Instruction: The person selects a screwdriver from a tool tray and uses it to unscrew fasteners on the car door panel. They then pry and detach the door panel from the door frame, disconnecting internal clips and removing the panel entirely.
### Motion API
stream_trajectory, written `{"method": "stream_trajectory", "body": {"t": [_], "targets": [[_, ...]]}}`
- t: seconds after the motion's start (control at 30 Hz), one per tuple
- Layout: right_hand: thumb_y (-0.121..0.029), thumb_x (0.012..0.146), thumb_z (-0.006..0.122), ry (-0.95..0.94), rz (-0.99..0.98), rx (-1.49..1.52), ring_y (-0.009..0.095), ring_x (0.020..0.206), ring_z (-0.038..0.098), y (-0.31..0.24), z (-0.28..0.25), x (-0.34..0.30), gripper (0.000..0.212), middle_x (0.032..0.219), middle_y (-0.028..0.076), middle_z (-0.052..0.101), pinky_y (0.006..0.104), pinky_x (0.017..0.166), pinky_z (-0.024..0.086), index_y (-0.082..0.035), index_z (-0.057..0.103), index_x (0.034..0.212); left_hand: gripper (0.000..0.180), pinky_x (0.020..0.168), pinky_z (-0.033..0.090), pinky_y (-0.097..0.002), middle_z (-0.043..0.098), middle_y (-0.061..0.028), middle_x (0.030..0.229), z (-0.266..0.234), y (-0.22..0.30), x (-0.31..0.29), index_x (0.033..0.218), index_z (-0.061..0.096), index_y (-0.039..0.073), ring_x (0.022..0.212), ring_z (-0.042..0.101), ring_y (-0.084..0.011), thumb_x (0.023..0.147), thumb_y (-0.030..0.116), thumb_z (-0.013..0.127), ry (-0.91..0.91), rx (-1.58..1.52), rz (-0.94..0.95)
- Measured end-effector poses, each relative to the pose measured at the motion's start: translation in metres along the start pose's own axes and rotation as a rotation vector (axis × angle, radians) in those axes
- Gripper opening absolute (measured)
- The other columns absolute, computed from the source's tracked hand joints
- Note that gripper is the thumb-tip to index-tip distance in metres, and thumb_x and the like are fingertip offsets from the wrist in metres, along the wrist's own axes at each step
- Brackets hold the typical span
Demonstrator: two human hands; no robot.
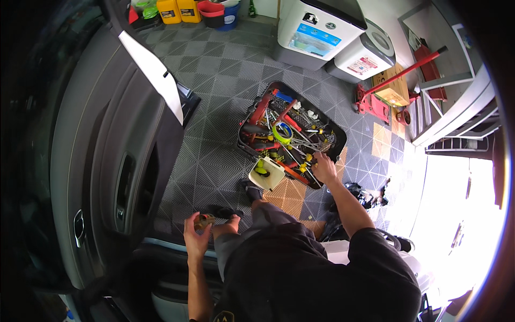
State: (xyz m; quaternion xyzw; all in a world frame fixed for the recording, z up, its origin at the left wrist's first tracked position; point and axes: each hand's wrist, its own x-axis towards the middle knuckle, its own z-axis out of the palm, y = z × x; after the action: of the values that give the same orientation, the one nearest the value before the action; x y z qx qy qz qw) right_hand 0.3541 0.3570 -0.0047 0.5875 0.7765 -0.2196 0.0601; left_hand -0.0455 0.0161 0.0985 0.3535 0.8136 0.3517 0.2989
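Note:
A black tray (337, 129) full of mixed hand tools lies on the floor in front of me. My right hand (325, 169) reaches over its near right edge, fingers bent down beside yellow-handled tools (303, 167). What those fingers grip is too small to make out. Off to the left, away from the tray, my left hand (195, 237) is closed on a small brownish-yellow object (204, 220), whose kind I cannot tell. Within the tray are a yellow-green ring-shaped roll (282, 132), red-handled tools (261, 109) and thin metal shafts. A cream square container (268, 176) with yellow-green items adjoins the tray's near side.
An open car door (115, 155) stands along the left. White bins (322, 35), a red floor jack (375, 102) and a cardboard box (394, 86) are at the back right. Yellow jugs (178, 11) and buckets (212, 13) line the far wall. Black plastic bags (359, 196) lie right of me.

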Motion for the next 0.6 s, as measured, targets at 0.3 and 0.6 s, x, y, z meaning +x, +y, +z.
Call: {"method": "stream_trajectory", "body": {"t": [0.3, 0.6], "targets": [[-0.013, 0.094, 0.062, 0.282, -0.155, 0.378, 0.043, 0.11, 0.062, -0.073, 0.012, -0.047, 0.039, 0.12, 0.024, 0.062, 0.0458, 0.096, 0.048, 0.001, 0.052, 0.128, 0.055, 0.094, 0.052, -0.0406, 0.064, -0.0172, 0.12, 0.0, -0.049, -0.025, 0.13, 0.058, 0.004, 0.109, 0.066, -0.0342, 0.079, 0.008, 0.079, 0.138, -0.093, -0.116], [-0.02, 0.1, 0.062, 0.281, -0.243, 0.331, 0.041, 0.116, 0.059, -0.108, 0.028, -0.042, 0.043, 0.124, 0.027, 0.059, 0.0458, 0.1, 0.046, 0.004, 0.048, 0.132, 0.054, 0.094, 0.051, -0.0461, 0.061, -0.0171, 0.119, 0.005, -0.082, -0.039, 0.125, 0.055, 0.007, 0.113, 0.059, -0.0404, 0.076, 0.005, 0.076, 0.206, -0.055, -0.142]]}}
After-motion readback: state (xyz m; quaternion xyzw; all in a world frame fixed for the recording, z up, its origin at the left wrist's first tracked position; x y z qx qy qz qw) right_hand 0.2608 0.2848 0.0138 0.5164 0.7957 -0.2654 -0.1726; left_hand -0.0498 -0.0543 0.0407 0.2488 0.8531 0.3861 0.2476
